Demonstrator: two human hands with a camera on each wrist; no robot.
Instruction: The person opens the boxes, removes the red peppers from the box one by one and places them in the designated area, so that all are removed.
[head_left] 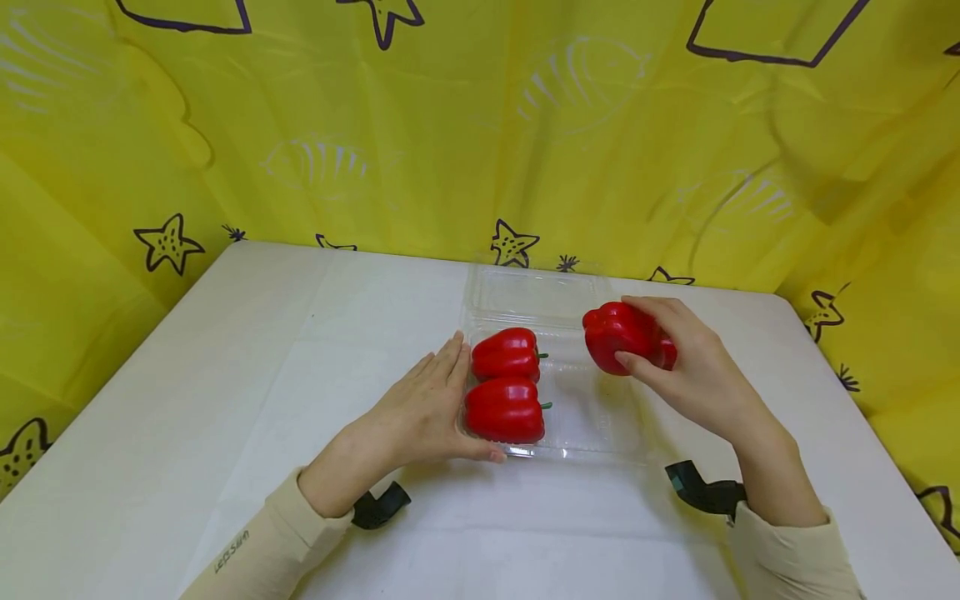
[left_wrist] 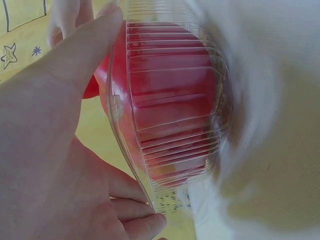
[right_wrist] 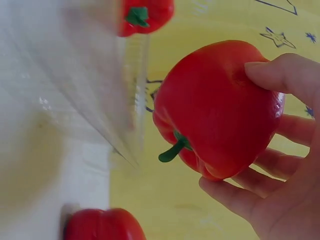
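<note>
Two red bell peppers, the far one [head_left: 506, 354] and the near one [head_left: 504, 411], lie side by side in the left half of a clear plastic clamshell box [head_left: 588, 421]. Their green stems point right. My left hand [head_left: 416, 425] rests against the box's near left corner, fingers stretched along the left side and thumb along the front rim [left_wrist: 120, 107]. Over the box's right part, my right hand [head_left: 701, 371] holds a third red bell pepper [right_wrist: 215, 105] between thumb and fingers. In the right wrist view its green stem [right_wrist: 172, 150] shows.
The box's clear lid [head_left: 540, 293] lies folded back towards the yellow curtain [head_left: 450, 167]. Another red bell pepper [right_wrist: 105, 226] sits on the white table [head_left: 360, 317] right of the box, mostly hidden behind my right hand in the head view.
</note>
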